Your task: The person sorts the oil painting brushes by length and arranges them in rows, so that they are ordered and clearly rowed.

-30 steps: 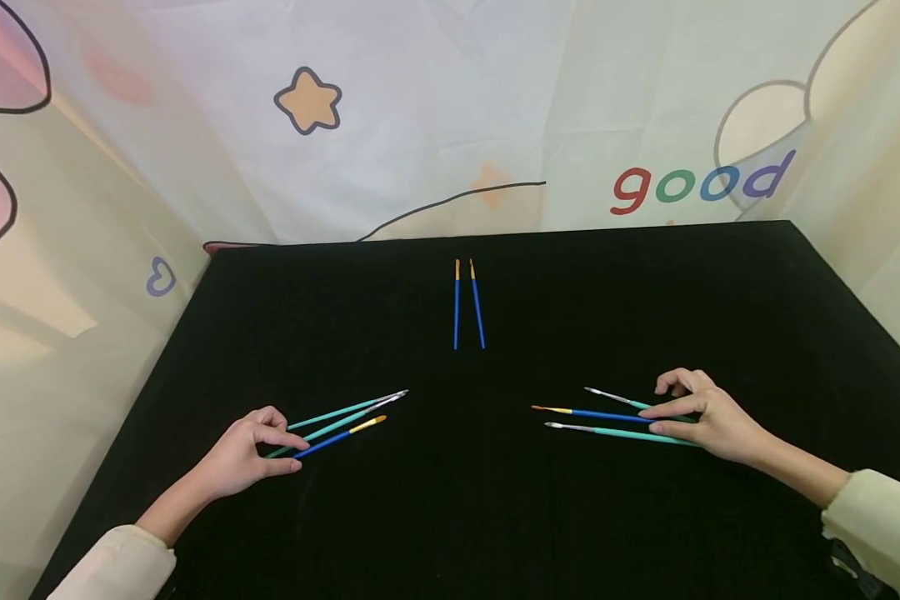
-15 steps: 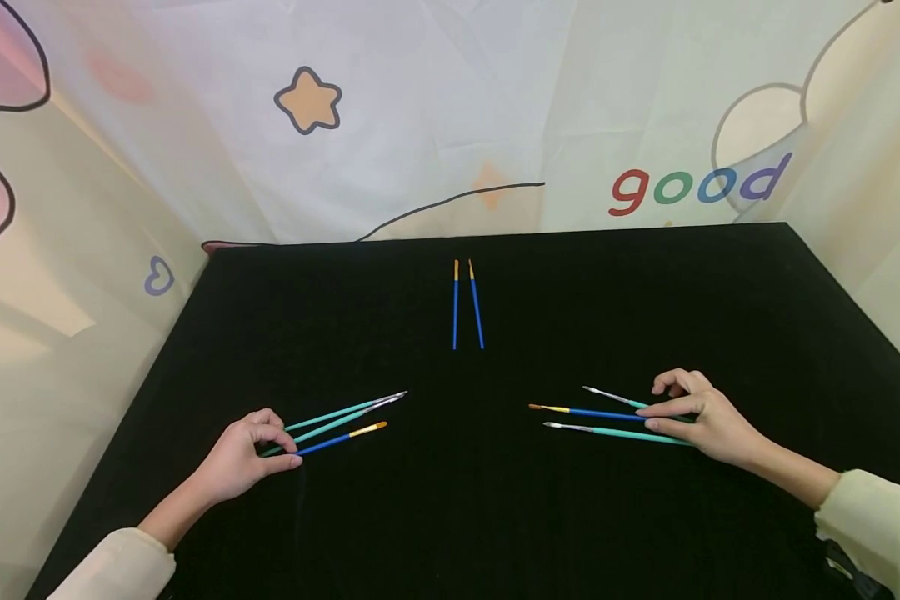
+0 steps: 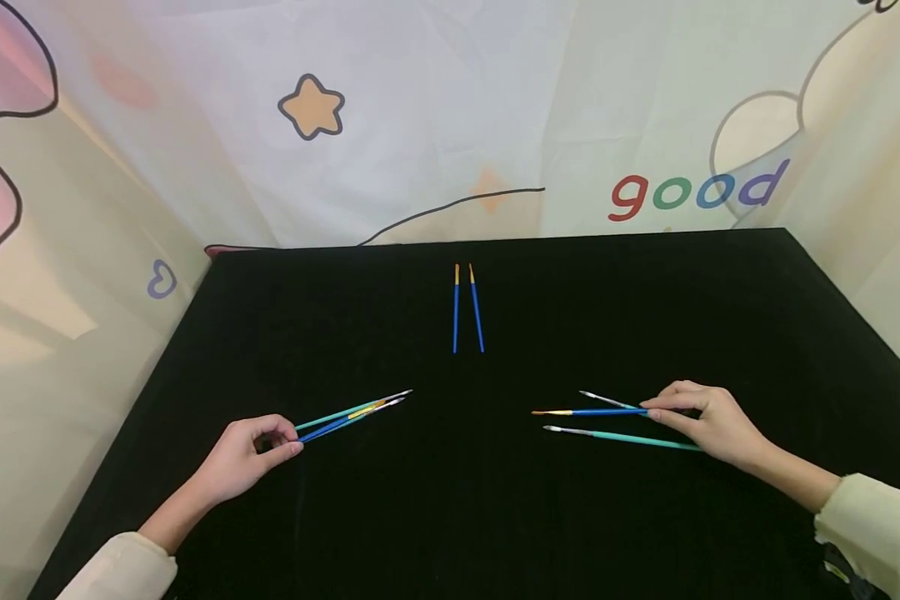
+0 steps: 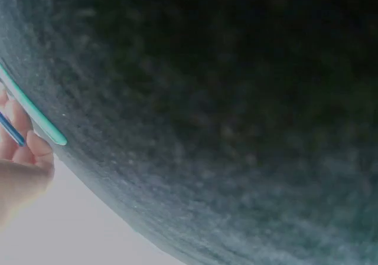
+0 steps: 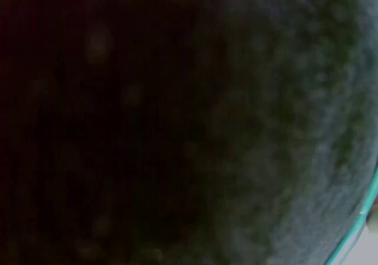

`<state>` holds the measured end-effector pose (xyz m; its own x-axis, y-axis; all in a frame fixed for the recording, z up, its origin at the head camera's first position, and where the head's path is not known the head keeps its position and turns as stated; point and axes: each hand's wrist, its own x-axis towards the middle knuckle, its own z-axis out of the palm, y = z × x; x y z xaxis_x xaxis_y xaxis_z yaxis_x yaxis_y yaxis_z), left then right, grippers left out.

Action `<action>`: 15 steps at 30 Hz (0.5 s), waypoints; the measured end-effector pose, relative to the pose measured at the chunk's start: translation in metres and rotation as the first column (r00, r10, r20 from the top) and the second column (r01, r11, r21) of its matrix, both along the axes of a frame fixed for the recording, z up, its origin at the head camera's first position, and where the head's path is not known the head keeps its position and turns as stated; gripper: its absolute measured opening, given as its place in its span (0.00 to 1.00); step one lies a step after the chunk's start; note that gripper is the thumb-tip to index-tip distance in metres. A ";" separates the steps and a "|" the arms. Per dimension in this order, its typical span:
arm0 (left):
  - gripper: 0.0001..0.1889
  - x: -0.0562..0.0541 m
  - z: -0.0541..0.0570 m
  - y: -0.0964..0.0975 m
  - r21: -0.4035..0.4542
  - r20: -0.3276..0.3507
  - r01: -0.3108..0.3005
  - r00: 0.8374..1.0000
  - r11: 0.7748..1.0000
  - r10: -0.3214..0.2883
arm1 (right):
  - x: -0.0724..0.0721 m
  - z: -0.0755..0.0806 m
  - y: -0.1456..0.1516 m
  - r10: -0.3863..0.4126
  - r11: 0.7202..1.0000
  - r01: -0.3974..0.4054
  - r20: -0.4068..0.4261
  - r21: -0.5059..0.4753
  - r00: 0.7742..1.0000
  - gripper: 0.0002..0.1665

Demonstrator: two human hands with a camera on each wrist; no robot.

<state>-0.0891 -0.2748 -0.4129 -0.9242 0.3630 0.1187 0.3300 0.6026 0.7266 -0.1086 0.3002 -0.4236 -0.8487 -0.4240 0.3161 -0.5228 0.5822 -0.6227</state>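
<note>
In the head view my left hand (image 3: 242, 454) pinches a blue paintbrush (image 3: 328, 428) with a yellow ferrule between thumb and fingers. That brush overlaps one of two teal paintbrushes, and the other teal paintbrush (image 3: 330, 417) lies just behind. The left wrist view shows the blue handle (image 4: 12, 130) in the fingers beside a teal handle (image 4: 38, 114). On the right, my right hand (image 3: 720, 425) pinches the handle end of another blue paintbrush (image 3: 607, 412), its brown bristles pointing left. One teal paintbrush (image 3: 606, 398) passes behind these fingertips; another teal paintbrush (image 3: 630, 438) lies nearer, its end under the hand.
Two more blue paintbrushes, a left one (image 3: 456, 321) and a right one (image 3: 477, 321), lie side by side near the back of the black tabletop (image 3: 450, 500). A printed curtain (image 3: 435, 108) hangs behind and along both sides. The right wrist view shows mostly dark cloth.
My left hand has lifted the blue paintbrush and swung it back over a teal one. My right fingers have drawn together on their blue paintbrush, and its handle end has risen.
</note>
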 end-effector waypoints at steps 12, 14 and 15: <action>0.04 0.000 0.009 0.007 0.039 0.036 0.041 0.998 0.998 -0.042 | -0.004 0.007 0.002 0.038 0.999 -0.035 -0.083 0.037 0.996 0.12; 0.04 0.000 0.011 0.009 0.038 0.024 0.043 0.999 0.998 -0.044 | -0.005 0.007 0.002 0.023 0.999 -0.020 -0.069 0.037 0.997 0.10; 0.04 -0.001 0.012 0.009 0.035 0.019 0.042 0.999 0.998 -0.043 | -0.004 0.008 0.002 0.015 0.999 -0.013 -0.055 0.033 0.998 0.10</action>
